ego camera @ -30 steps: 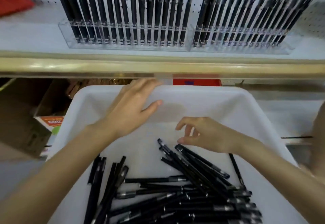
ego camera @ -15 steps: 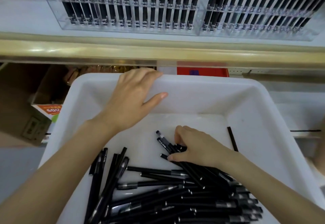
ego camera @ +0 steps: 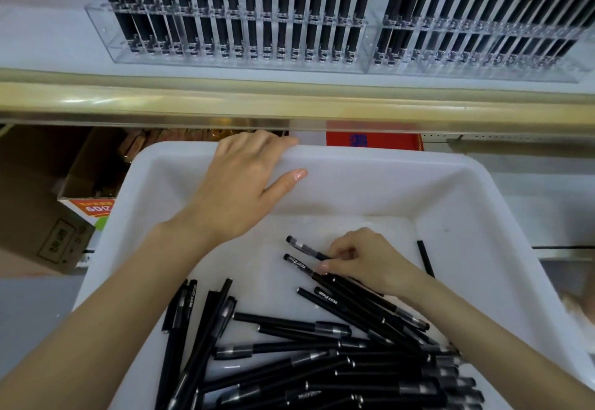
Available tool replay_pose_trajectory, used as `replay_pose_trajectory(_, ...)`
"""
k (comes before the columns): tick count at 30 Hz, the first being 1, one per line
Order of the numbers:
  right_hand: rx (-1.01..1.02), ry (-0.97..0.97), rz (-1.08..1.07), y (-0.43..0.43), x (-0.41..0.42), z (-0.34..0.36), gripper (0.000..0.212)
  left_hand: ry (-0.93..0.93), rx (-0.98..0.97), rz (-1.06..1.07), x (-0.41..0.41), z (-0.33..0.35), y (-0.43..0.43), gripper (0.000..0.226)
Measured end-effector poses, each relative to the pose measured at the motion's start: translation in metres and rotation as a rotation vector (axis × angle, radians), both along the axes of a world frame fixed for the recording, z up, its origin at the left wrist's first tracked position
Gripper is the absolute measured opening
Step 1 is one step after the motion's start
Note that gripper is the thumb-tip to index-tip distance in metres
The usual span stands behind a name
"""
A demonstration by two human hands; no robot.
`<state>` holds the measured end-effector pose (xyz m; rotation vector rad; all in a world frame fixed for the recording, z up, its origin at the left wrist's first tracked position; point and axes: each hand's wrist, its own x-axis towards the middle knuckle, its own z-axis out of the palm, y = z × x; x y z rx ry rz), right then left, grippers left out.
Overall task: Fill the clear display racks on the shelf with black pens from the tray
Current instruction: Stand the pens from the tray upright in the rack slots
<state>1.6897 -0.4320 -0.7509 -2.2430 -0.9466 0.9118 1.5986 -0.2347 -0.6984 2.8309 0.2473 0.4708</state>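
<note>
A white tray point(ego camera: 370, 184) sits below the shelf and holds several loose black pens point(ego camera: 322, 345). My left hand point(ego camera: 238, 194) grips the tray's far rim, fingers curled over the edge and thumb inside. My right hand point(ego camera: 363, 261) is down in the tray with its fingers curled round two black pens point(ego camera: 299, 248) at the top of the pile. Two clear display racks point(ego camera: 238, 59) point(ego camera: 483, 65) stand side by side on the shelf above, both full of upright black pens.
A gold-coloured shelf edge point(ego camera: 289, 100) runs across between the racks and the tray. Cardboard boxes point(ego camera: 48, 216) sit on the lower level at the left, and a red package point(ego camera: 370, 136) lies behind the tray.
My right hand dropped from above the pens into the pile and closed its fingers on two of them. My left hand kept hold of the tray rim.
</note>
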Motion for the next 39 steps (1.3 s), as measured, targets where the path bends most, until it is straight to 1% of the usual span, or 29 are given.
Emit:
replay_pose_trajectory(2,0.016,0.014,-0.036,0.0,0.005,0.001,0.03,0.006,0.001,0.005,0.0,0.0,-0.001,0.06)
replay_pose_trajectory(4,0.055,0.057,-0.077,0.001,0.008,0.005,0.03,0.015,0.005,0.017,-0.001,0.0,-0.001,0.061)
replay_pose_trajectory(7,0.151,0.178,-0.161,0.003,0.011,0.022,0.02,0.02,-0.03,0.024,-0.001,0.0,0.0,0.062)
replay_pose_trajectory(9,0.229,0.203,-0.175,0.002,0.014,0.038,0.014,0.013,-0.059,0.01,-0.001,0.0,0.002,0.061)
replay_pose_trajectory(10,0.269,0.203,-0.167,0.0,0.017,0.046,0.02,0.009,-0.058,-0.008,-0.001,-0.001,0.002,0.059)
replay_pose_trajectory(13,0.39,0.204,-0.117,-0.008,0.027,0.076,0.051,-0.013,-0.016,-0.078,0.002,0.005,0.003,0.055)
replay_pose_trajectory(15,0.467,0.166,-0.1,-0.016,0.037,0.097,0.07,-0.064,-0.008,-0.066,0.009,0.018,0.005,0.054)
replay_pose_trajectory(16,0.504,0.133,-0.1,-0.02,0.043,0.107,0.076,-0.088,-0.045,-0.038,0.014,0.028,0.005,0.055)
replay_pose_trajectory(18,0.571,0.061,-0.116,-0.028,0.057,0.127,0.08,-0.128,-0.126,-0.01,0.026,0.049,0.001,0.057)
replay_pose_trajectory(20,0.62,-0.004,-0.154,-0.035,0.075,0.147,0.076,-0.141,-0.069,-0.053,0.04,0.068,-0.006,0.058)
replay_pose_trajectory(22,0.663,-0.083,-0.194,-0.039,0.094,0.165,0.069,-0.132,0.065,-0.125,0.055,0.084,-0.016,0.058)
replay_pose_trajectory(24,0.723,-0.187,-0.23,-0.039,0.11,0.182,0.056,-0.114,0.196,-0.182,0.072,0.096,-0.026,0.058)
replay_pose_trajectory(26,0.779,-0.28,-0.247,-0.036,0.123,0.198,0.039,-0.083,0.265,-0.198,0.089,0.105,-0.035,0.059)
replay_pose_trajectory(28,0.818,-0.341,-0.264,-0.03,0.133,0.212,0.027,-0.048,0.277,-0.178,0.104,0.111,-0.042,0.064)
replay_pose_trajectory(29,0.836,-0.351,-0.276,-0.026,0.137,0.218,0.025,-0.028,0.278,-0.162,0.11,0.112,-0.043,0.067)
replay_pose_trajectory(33,0.889,-0.345,-0.3,-0.009,0.15,0.232,0.027,0.019,0.253,-0.106,0.117,0.108,-0.048,0.069)
replay_pose_trajectory(36,0.879,-0.405,-0.294,0.004,0.158,0.235,0.024,0.019,0.29,-0.086,0.117,0.105,-0.049,0.072)
replay_pose_trajectory(39,0.877,-0.425,-0.281,0.018,0.163,0.234,0.021,0.017,0.28,-0.067,0.117,0.104,-0.044,0.071)
